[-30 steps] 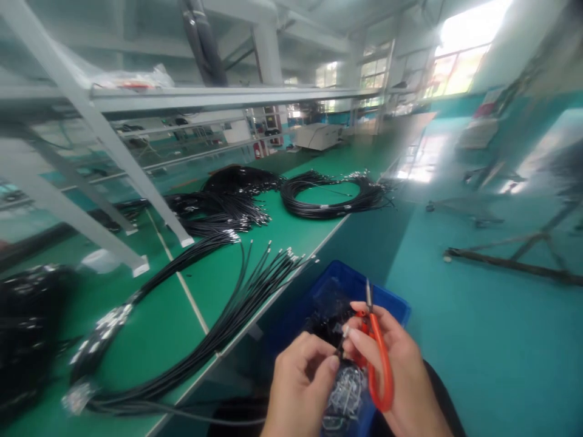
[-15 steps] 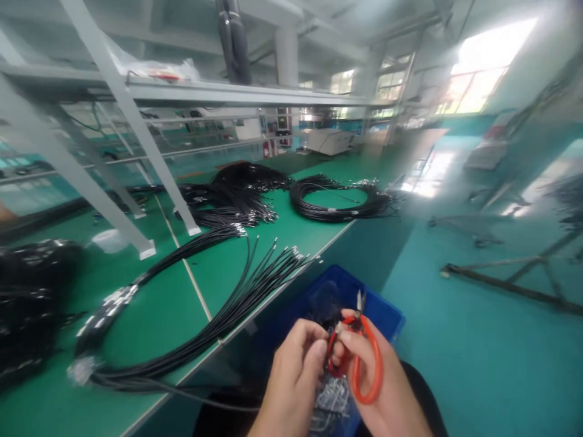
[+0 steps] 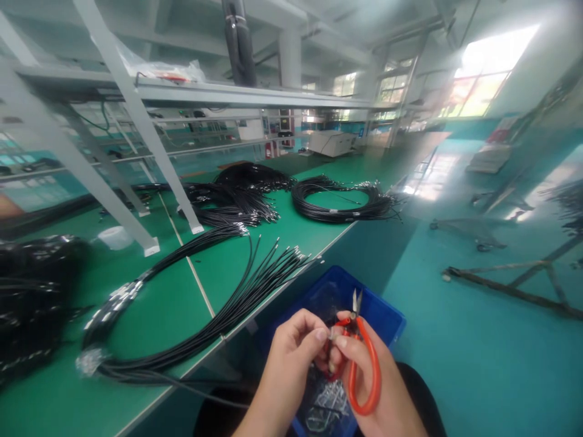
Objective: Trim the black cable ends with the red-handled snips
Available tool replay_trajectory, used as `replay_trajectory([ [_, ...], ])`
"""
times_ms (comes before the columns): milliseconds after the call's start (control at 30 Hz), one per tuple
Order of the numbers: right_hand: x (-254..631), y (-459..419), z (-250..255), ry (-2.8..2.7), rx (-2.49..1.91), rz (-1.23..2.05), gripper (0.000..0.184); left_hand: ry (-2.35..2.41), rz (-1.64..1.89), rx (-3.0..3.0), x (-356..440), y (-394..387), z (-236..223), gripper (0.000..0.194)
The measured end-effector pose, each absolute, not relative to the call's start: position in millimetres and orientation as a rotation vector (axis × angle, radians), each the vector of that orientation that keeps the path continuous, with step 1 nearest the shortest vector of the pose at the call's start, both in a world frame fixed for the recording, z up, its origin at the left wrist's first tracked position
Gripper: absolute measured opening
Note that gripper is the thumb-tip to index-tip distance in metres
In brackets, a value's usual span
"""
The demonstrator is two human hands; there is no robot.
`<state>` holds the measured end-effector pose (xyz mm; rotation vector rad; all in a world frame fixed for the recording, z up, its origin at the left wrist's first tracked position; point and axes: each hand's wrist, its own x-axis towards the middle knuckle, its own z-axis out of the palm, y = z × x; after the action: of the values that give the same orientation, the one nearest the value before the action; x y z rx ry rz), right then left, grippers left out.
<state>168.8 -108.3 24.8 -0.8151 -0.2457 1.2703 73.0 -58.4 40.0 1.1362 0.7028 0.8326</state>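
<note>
My right hand (image 3: 380,370) is closed around a pair of red-handled scissors (image 3: 374,388), their short blades pointing up and slightly apart. Its thumb and finger also meet my left hand (image 3: 291,349) at a tiny pale piece (image 3: 332,334). The left thumb and forefinger pinch there, but what lies between them is too small to make out. Below both hands sits a blue bin (image 3: 387,312) with small clear and metallic bits (image 3: 330,397) inside. A black cable (image 3: 214,397) runs from the bench coil to behind my left forearm.
A bundle of black cables (image 3: 182,352) curves along the green bench's near edge. Farther back lie a coiled bundle (image 3: 337,213) and more cable heaps (image 3: 255,176). Shelf posts (image 3: 136,127) rise at left, near a white roll (image 3: 115,238). A wheeled metal frame (image 3: 510,282) stands right.
The scissors have turned slightly in my right hand, their blades now showing more apart. My fingertips have come together at the small pale piece. The view has shifted slightly.
</note>
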Motion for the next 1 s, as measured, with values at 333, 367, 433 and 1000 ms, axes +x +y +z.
replay_trajectory([
  [333, 172, -107, 25, -0.134, -0.770, 1.314, 0.023, 0.891, 0.897, 1.527, 66, -53, 37, 0.007],
  [367, 172, -107, 24, -0.127, -0.774, 1.310, 0.023, 0.973, 0.950, 1.688, 64, -53, 37, 0.007],
  [433, 171, -105, 24, -0.126, -0.772, 1.313, 0.023, 1.052, 1.025, 2.018, 60, -53, 37, 0.018],
  [1000, 169, -98, 23, -0.258, -0.866, 1.188, 0.020, 0.878, 0.745, 1.404, 58, -55, 23, 0.014],
])
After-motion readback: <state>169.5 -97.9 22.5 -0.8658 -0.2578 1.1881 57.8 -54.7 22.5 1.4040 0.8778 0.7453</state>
